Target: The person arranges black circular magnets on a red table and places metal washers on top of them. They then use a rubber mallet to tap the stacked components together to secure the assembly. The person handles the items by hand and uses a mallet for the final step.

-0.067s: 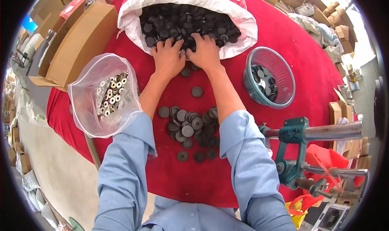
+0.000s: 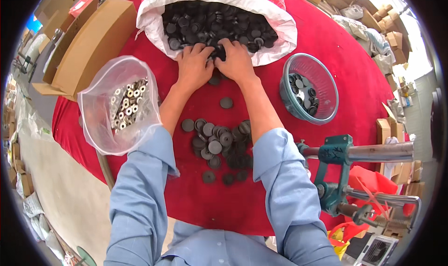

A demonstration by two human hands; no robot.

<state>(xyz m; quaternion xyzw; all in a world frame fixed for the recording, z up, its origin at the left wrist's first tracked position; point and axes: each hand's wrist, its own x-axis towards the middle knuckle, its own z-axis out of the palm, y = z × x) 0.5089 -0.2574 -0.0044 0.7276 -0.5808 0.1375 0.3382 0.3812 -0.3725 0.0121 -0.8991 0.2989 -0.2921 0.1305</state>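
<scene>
At the mouth of a white woven sack (image 2: pixel 280 25), my two hands work side by side among black discs (image 2: pixel 217 21). My left hand (image 2: pixel 193 65) bends its fingers over the near lip, the tips partly sunk in the discs. Close beside it, my right hand (image 2: pixel 237 64) is curled into the discs too, its fingertips hidden. Below my wrists, a loose pile of the same round discs (image 2: pixel 214 144) lies on the red cloth (image 2: pixel 200 205) between my forearms. One single disc (image 2: pixel 226 102) lies apart, between the pile and the sack.
A clear plastic bag (image 2: pixel 95 126) of ringed metal parts (image 2: pixel 126 109) stands left of my arm, below a long cardboard box (image 2: pixel 95 44). On the right is a transparent bowl (image 2: pixel 329 105) holding some black discs. A green hand press (image 2: pixel 333 161) stands beside my right forearm.
The view has shifted slightly. Both hands stay at the sack's mouth, their fingers still among the discs, with only slight finger movement.
</scene>
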